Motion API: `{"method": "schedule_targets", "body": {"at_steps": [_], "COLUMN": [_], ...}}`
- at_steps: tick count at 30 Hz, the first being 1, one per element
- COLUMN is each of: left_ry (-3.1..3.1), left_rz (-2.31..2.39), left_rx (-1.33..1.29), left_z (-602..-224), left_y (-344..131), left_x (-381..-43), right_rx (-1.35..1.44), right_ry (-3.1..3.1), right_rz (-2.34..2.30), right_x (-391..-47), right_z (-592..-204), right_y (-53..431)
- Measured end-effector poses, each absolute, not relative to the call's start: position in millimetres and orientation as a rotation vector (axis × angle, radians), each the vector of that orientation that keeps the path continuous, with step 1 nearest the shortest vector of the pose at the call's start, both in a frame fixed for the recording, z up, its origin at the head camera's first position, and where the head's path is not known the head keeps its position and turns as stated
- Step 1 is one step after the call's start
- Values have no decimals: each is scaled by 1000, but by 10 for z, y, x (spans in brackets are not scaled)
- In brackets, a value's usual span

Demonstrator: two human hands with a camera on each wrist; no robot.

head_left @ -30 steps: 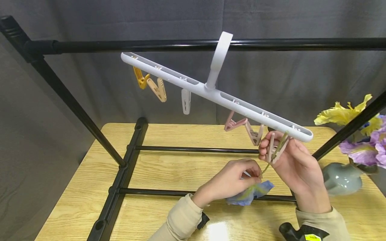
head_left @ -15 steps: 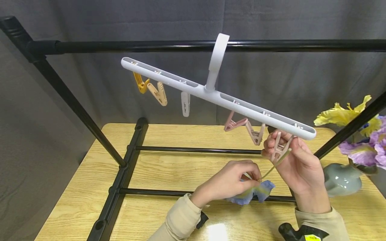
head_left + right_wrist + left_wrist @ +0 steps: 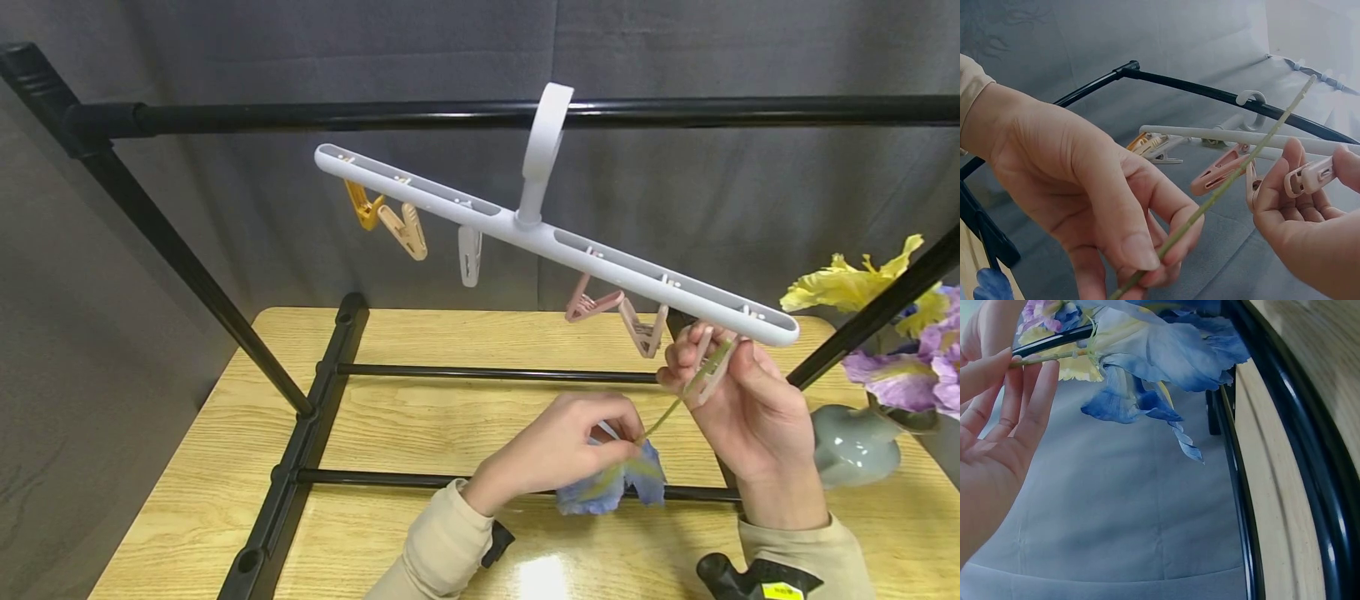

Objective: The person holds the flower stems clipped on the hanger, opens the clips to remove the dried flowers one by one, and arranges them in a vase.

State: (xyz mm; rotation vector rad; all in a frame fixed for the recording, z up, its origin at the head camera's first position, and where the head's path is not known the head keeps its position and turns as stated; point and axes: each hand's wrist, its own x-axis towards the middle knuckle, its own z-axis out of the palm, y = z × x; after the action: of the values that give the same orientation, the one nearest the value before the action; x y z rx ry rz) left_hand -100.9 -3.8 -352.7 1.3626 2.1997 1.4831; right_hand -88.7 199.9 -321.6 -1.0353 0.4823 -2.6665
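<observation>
My left hand (image 3: 566, 442) pinches the green stem (image 3: 663, 417) of a blue artificial iris (image 3: 611, 487) between thumb and fingers. The petals hang below that hand, and the stem slants up to the right. My right hand (image 3: 757, 425) pinches the upper ends of a pale pink clip (image 3: 1310, 178), the last one at the right end of a white hanger (image 3: 630, 279). In the head view the stem's tip overlaps this clip. From the right wrist, the stem crosses in front of a darker pink clip (image 3: 1219, 169), its tip standing free above.
The hanger's hook (image 3: 547, 133) sits over a black rail (image 3: 337, 115), and the hanger tilts down to the right. Other clips, including a yellow clip (image 3: 363, 204), dangle from it. A grey-green vase (image 3: 855, 446) with yellow and purple flowers stands right, on the wooden table (image 3: 450, 417).
The hanger has swung slightly right along with my right hand. The stem's tip dropped below the clip half a second ago and now overlaps it again; the flower has shifted a little left.
</observation>
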Motion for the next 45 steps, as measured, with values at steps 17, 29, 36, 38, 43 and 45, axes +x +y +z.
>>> {"method": "schedule_targets", "body": {"at_steps": [17,29,36,38,43,45], "left_ry": [2237,2214,2192,2177,2100,2072], "left_rz": [1476,1481,1493,1505,1552,1568], "left_rx": [1389,1391,1360,1344,1269,1240], "left_z": [-3426,-3401,-3375,-3367,-3342,-3334], "left_y": [-157,-205,-229,-236,-242,-238], "left_x": [-1028,-1034,-1024,-1019,-1003,-997], "right_rx": [-912,-289,-334,-382,-902,-1194], "right_ry": [861,1737,2654,3148,3905,3910], "right_rz": [-2798,-3189,-3168,-2904,-2114,-1925], "right_x": [-902,-791,-729,-699,-645,-650], "right_z": [-3184,-3034,-2956,-2902,-2842,-2872], "right_y": [2042,2031,1932,1841,1606,1573]}}
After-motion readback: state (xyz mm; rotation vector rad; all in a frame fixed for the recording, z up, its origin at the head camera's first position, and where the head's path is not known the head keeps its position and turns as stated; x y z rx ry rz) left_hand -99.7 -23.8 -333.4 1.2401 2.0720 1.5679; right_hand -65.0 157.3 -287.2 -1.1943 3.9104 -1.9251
